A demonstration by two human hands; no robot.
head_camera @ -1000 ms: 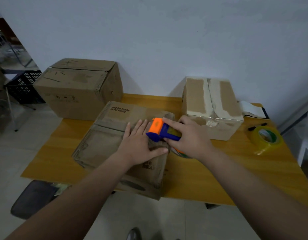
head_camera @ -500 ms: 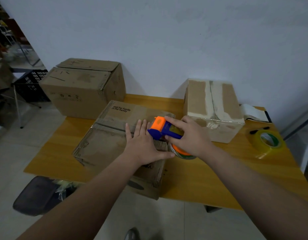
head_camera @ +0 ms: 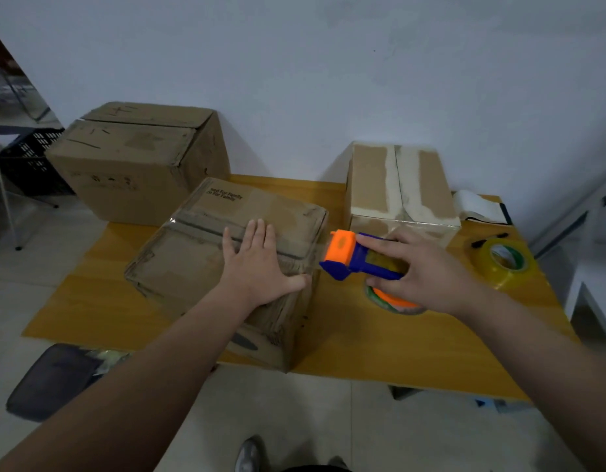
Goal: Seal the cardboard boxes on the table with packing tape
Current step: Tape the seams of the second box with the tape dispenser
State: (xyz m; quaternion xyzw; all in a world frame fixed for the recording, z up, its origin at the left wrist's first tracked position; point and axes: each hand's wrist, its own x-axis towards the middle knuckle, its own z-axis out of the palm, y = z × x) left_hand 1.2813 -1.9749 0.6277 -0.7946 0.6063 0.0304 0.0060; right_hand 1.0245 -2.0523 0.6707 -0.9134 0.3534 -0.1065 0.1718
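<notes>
As your right hand, gripping the tape dispenser, pulls clear past the right edge of the front box on the table, your left hand stays flat, fingers straight, on its lid; that seam's strip looks laid, awaiting a cut.

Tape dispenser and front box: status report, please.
Left hand flat on top of the front box. Right hand grips the tape dispenser just off that box's right edge. No obstruction seen; spare tape roll sits farther right.
</notes>
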